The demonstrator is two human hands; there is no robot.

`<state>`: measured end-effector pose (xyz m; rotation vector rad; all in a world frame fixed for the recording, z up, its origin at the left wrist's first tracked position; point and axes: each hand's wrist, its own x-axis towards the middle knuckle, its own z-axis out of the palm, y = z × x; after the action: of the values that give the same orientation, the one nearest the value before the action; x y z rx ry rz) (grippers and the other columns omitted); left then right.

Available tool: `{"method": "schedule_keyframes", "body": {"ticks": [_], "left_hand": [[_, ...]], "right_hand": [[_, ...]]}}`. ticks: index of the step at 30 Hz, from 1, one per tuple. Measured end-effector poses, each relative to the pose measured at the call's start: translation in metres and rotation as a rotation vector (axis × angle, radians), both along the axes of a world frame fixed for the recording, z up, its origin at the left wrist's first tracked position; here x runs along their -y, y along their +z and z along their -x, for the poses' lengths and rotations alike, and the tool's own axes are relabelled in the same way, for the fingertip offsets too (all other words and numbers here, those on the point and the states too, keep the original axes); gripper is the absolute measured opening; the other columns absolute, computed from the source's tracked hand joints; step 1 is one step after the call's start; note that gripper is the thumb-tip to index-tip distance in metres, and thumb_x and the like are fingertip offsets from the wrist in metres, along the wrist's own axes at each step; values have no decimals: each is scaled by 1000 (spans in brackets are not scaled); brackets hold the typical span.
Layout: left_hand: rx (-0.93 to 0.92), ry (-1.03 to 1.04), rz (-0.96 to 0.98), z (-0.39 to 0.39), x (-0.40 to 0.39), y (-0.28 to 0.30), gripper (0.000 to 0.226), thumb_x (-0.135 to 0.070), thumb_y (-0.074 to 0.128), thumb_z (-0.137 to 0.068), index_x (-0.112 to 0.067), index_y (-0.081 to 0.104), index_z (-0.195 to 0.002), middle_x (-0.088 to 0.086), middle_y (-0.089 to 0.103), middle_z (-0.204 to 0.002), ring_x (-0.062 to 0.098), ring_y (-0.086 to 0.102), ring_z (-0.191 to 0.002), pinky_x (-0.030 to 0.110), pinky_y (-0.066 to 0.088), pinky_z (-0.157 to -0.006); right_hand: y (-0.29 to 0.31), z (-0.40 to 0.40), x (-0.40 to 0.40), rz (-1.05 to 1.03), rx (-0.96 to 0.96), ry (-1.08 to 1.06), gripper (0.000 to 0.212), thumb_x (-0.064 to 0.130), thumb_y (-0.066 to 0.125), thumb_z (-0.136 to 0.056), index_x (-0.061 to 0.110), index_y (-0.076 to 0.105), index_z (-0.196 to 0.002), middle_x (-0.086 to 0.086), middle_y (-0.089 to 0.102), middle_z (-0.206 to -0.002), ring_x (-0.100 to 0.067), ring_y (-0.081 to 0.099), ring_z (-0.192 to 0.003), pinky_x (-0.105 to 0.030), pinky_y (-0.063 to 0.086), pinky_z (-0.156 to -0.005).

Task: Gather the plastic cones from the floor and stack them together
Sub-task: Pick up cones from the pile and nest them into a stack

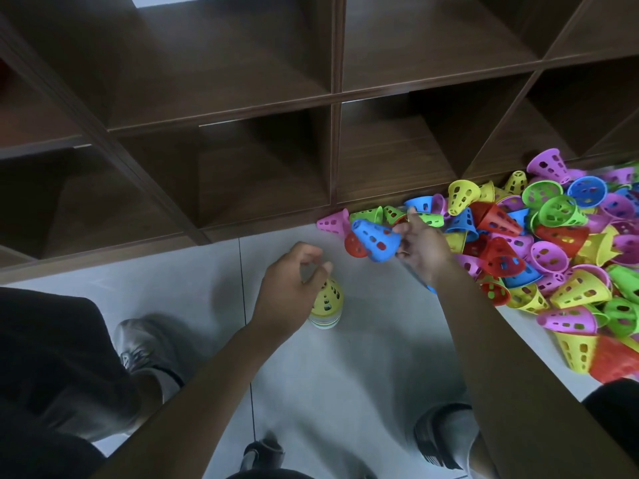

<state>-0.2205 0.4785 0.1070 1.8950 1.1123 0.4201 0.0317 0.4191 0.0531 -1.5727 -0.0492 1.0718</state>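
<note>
Right hand (420,248) grips a blue cone (375,240) by the pile (553,243), left hand (290,288) hangs loose over the stack (326,305) and could knock it over.

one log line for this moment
left hand: over yellow perforated plastic cone stack | right hand: holds blue perforated plastic cone | loose cone pile: right

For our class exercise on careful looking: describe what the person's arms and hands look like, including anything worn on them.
Both the left hand and the right hand are bare: no gloves, rings, watch or bands can be seen. The forearms are uncovered too, with no sleeves reaching into view. No markings show on either arm.
</note>
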Motion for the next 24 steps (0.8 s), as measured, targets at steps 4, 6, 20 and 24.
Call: {"method": "schedule_keyframes", "body": {"ticks": [4,6,20,24], "left_hand": [[15,27,50,-1,-2,6,52,-44,64,-96,-20,55,-141,-8,66,-130,9,61,-118,31,50,-103],[44,16,85,-2,0,9,50,-41,64,-97,-20,55,-141,-11,66,-128,4,61,-117,21,49,-98],[226,38,-6,1,2,14,30,-52,54,-95,-27,59,-110,-6,71,-107,15,68,-102,47,58,-86],[81,-14,-143,5,4,10,30,-52,51,-92,-24,58,-99,-10,65,-94,13,62,-94,44,55,-80]], "right_hand": [[14,18,-6,-156,-135,364,50,55,48,-97,15,68,-74,-5,69,-80,-20,59,-79,-32,48,-76],[17,25,-11,-196,-199,498,50,54,49,-96,14,72,-77,-7,72,-83,-22,61,-81,-33,47,-79],[20,15,-11,28,-61,466,39,51,51,-98,15,66,-93,-5,77,-93,-19,67,-84,-30,48,-77],[-6,-4,8,307,123,238,32,39,52,-101,11,67,-96,-4,73,-81,-19,61,-72,-30,44,-65]]}}
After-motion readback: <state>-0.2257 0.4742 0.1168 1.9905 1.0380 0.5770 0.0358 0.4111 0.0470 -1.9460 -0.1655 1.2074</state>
